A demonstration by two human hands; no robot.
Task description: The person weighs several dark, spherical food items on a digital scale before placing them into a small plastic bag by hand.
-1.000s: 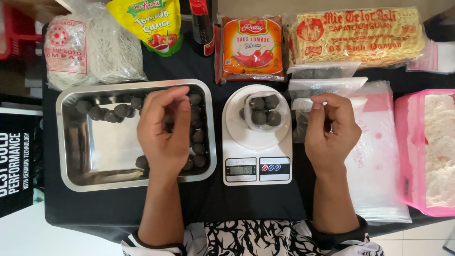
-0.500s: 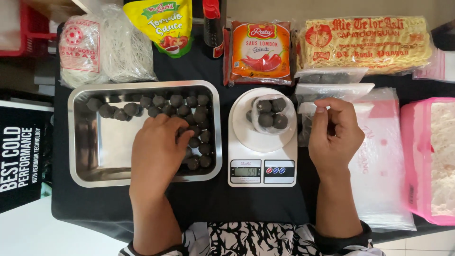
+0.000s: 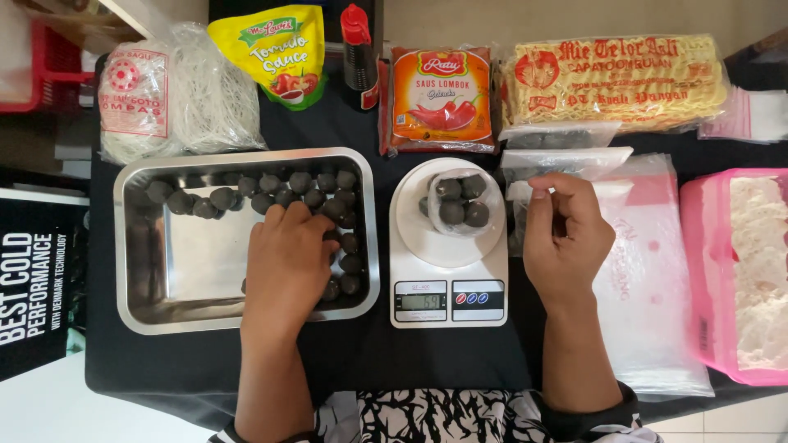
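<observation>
1. Your left hand point(image 3: 287, 262) reaches into the steel tray point(image 3: 135, 246), palm down, fingers curled together over the dark meatballs point(image 3: 283, 187) that line its far and right edges. Whether a ball is pinched under the fingertips, you cannot tell; the hand hides them.

2. The meatballs sit in a band from ten o'clock round to four o'clock of the tray, leaving the reflective middle bare, so there is room to work from the near side.

3. At three o'clock of the tray stands a white digital kitchen scale point(image 3: 447, 302). On its round platform lies an open clear plastic bag point(image 3: 460, 201) holding about four meatballs, its mouth turned up so more can drop in while the display faces you.

4. Your right hand point(image 3: 566, 238) hovers just right of the scale, thumb and forefinger closed together near the bag's rim. It seems to steady the thin plastic there.

5. Under that wrist a stack of empty clear bags point(image 3: 648, 279) lies flat. A pink tub point(image 3: 698, 271) of white crumbly stuff sits at three o'clock.

6. Along twelve o'clock lie rice vermicelli point(image 3: 180, 90), a yellow sauce pouch point(image 3: 275, 53), a red-capped bottle point(image 3: 359, 57), an orange chilli sauce packet point(image 3: 441, 98) and dried yellow noodles point(image 3: 616, 78).
</observation>
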